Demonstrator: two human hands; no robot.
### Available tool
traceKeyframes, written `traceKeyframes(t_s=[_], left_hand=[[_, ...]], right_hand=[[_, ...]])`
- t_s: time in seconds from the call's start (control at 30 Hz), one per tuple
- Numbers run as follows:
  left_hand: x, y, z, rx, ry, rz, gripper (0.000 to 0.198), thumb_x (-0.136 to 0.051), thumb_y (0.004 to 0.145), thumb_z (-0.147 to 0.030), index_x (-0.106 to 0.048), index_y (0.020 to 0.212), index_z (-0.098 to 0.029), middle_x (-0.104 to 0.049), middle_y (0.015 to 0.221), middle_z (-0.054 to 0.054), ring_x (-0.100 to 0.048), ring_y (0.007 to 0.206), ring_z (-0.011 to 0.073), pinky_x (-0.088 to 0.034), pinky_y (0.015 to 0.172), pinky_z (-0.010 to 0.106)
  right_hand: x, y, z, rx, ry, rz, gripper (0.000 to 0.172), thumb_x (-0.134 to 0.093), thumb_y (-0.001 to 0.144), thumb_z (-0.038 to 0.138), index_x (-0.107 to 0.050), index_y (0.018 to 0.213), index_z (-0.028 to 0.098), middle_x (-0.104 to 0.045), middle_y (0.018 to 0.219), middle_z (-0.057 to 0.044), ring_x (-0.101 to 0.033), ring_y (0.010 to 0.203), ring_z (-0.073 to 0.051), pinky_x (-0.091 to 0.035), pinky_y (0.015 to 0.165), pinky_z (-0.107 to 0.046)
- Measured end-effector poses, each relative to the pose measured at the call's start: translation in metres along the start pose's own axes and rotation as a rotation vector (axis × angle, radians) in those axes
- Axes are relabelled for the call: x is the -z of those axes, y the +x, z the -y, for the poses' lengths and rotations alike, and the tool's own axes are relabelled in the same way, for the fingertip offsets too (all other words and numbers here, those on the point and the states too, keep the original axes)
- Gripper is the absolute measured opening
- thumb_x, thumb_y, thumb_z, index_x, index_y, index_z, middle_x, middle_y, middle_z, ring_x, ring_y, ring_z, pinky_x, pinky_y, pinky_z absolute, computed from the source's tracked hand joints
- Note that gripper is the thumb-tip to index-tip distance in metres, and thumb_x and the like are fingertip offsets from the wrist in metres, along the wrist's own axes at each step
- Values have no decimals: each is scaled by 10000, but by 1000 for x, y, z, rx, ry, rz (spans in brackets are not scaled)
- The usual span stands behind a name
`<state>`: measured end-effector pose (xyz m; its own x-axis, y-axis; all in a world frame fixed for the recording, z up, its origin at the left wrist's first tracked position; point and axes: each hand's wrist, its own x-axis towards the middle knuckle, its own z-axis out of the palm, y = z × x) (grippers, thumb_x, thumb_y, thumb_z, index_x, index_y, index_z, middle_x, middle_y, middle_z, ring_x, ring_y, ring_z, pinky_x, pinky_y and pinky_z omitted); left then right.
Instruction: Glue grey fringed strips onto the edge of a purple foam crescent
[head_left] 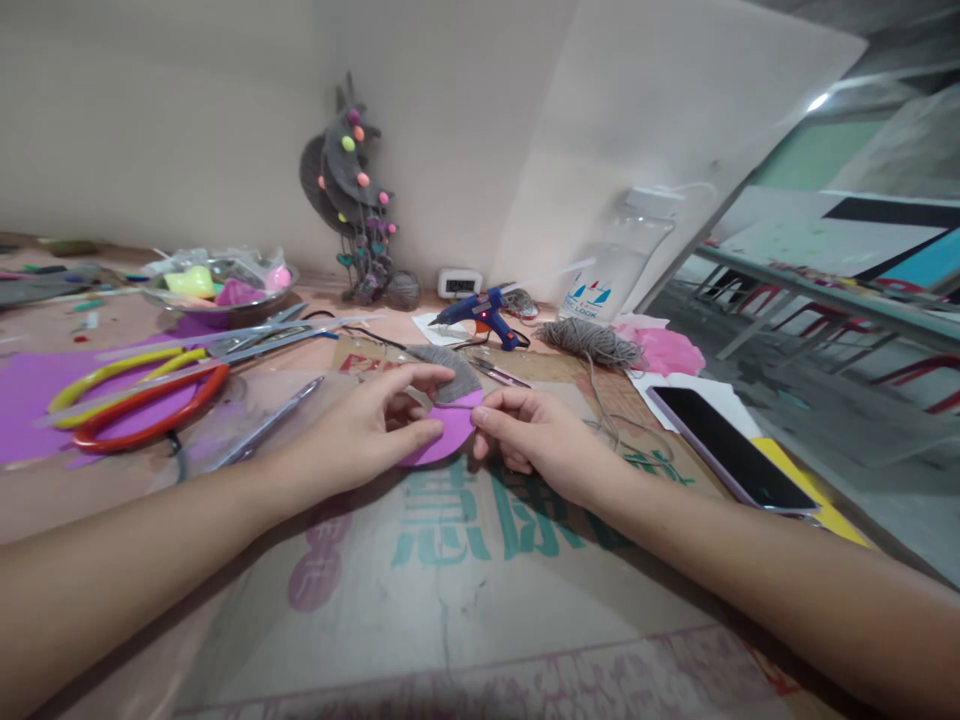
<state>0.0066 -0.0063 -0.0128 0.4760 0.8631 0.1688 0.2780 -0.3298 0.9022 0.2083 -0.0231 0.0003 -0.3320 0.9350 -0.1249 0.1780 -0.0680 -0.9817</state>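
A rounded purple piece (442, 440), with grey yarn (455, 377) laid in close rows over its upper part, lies between my hands. My left hand (386, 415) holds its left side, thumb low on the purple and fingers curled at the grey part. At the right edge, my right hand (544, 435) pinches thumb and forefinger together on a strand of the grey yarn, the other fingers curled under. A loose length runs back to a bundle of grey yarn (590, 343). Behind the piece stands a blue glue gun (484, 316) with a small red light.
Scissors (142, 395) with yellow and red handles lie left, beside a pen (270, 420) and a metal bowl (217, 312). Tweezers (501, 374) lie behind my hands. A phone (731, 450) and a clear bottle (619, 260) are right. A grey crescent decoration (337, 180) leans against the wall.
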Motion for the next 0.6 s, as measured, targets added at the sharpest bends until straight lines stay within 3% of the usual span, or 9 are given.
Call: traceKeyframes(t_s=[0.2, 0.37, 0.5, 0.6], left_hand=[[-1, 0, -3, 53, -107, 79, 466, -573, 812, -286, -499, 1270, -246, -642, 868, 12, -579, 715, 137, -445, 599, 229], [0, 1, -3, 64, -47, 45, 452, -578, 788, -250, -541, 1236, -215, -593, 699, -15, -532, 604, 123, -396, 529, 213], [0, 0, -6, 62, -11, 8, 443, -566, 773, -231, -557, 1215, -223, -617, 744, -9, -543, 610, 123, -380, 511, 204], [0, -1, -7, 61, 33, 1, 435, -557, 765, -212, -573, 1200, -230, -638, 809, -1, -548, 630, 121, -384, 517, 203]], right_hand=[[0, 0, 3, 2, -116, 36, 220, -570, 826, 367, -559, 742, 163, -645, 632, 1, -363, 396, -29, -267, 378, -175], [3, 3, 3, -22, -192, 75, 221, -550, 844, 358, -601, 794, 149, -654, 668, -12, -375, 413, -28, -264, 365, -158], [10, 7, -3, 1, -99, 25, 196, -564, 825, 356, -572, 829, 160, -648, 650, 0, -343, 357, -21, -249, 346, -166], [15, 9, -8, 19, -64, -43, 228, -604, 798, 393, -567, 835, 172, -540, 535, 60, -378, 354, -39, -269, 361, -177]])
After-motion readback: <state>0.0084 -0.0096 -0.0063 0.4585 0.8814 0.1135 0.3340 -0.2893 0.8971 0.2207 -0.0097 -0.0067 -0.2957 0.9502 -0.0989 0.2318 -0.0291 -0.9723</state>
